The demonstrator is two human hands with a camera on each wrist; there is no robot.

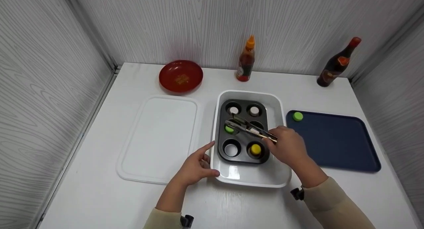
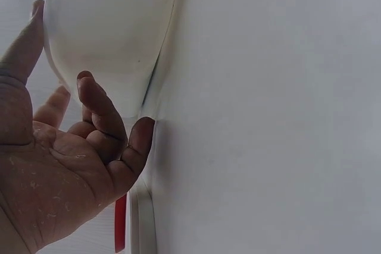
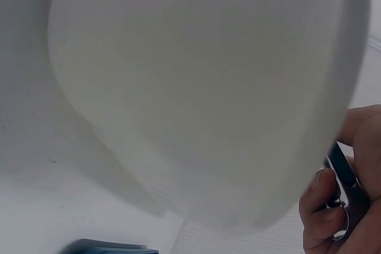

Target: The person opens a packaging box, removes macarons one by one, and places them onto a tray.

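My right hand point(image 1: 289, 146) grips metal tongs point(image 1: 261, 133), which slant left across a dark muffin tin point(image 1: 243, 161). The tong tips lie over the middle-left cup, overlapping a green round piece point(image 1: 229, 129) there. White pieces sit in the two far cups, and another white one shows partly behind the tongs. A yellow piece point(image 1: 255, 149) is in the near right cup. The tin rests inside a deep white tray point(image 1: 251, 184). At the tray's near left corner, my left hand point(image 1: 195, 167) touches the rim with spread thumb and forefinger; its other fingers are loosely bent.
A white board or lid point(image 1: 159, 136) lies left of the tray, with a red plate point(image 1: 181, 76) behind it. A sauce bottle point(image 1: 245, 61) and a dark bottle point(image 1: 336, 65) stand along the back. On the right, a navy tray point(image 1: 334, 141) bears a green piece point(image 1: 297, 116).
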